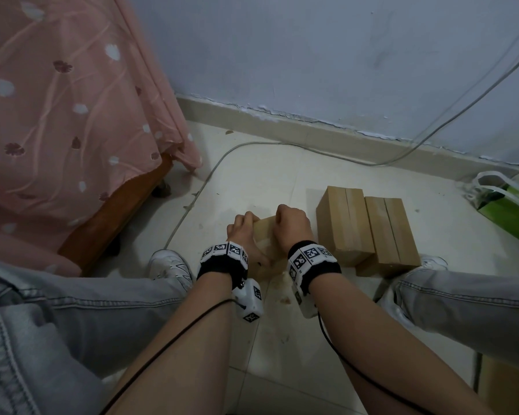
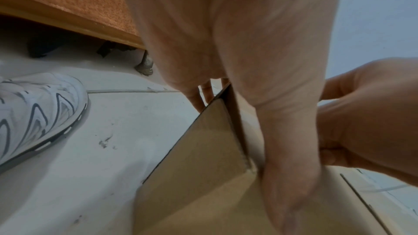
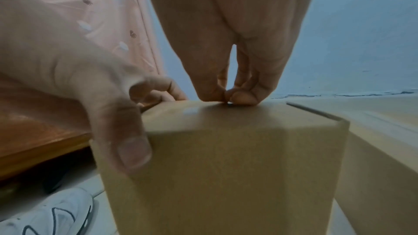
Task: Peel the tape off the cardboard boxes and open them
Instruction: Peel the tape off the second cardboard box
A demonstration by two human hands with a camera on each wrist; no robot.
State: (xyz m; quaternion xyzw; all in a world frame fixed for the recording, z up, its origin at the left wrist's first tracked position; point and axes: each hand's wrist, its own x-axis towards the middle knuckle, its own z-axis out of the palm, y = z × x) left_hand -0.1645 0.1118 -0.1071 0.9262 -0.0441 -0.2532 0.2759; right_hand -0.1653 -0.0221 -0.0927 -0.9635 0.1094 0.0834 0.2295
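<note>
Pale floor tiles (image 1: 282,181) carry the cardboard box (image 3: 226,158) between the person's feet; the left hand (image 1: 242,235) grips its side, the right hand (image 3: 228,78) pinches at the glossy tape (image 3: 192,112) on top; light, stiff board, slippery film, best lifted at an edge.

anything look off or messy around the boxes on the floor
Mostly tidy. Brownish stains and crumbs mark the pale tiled floor near the small brown cardboard box both hands hold. The paint along the blue wall's base is flaking. The two taped boxes beside it stand neatly.
</note>
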